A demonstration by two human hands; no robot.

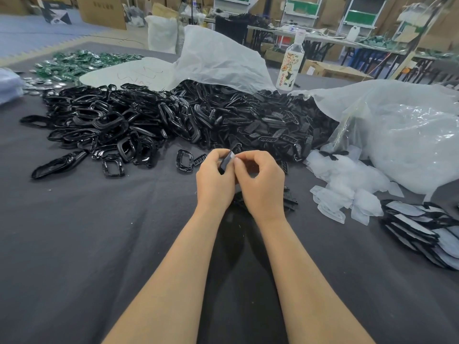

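Dark cloth table [87, 244]: black plastic-part heap [173, 120], bottle [290, 65]; left hand [214, 181], right hand [260, 184] pinching black piece [226, 162]. Warehouse shelving behind.

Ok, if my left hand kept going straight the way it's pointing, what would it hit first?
Most likely the near edge of the heap of black plastic parts. The left hand, gripping a small black piece with the right hand, points at it, though the gap is hard to judge.

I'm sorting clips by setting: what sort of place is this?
Probably a small factory or assembly workshop: a heap of black plastic parts lies on the cloth-covered table, the left hand and right hand pinch one small black piece, and cardboard boxes stand behind.
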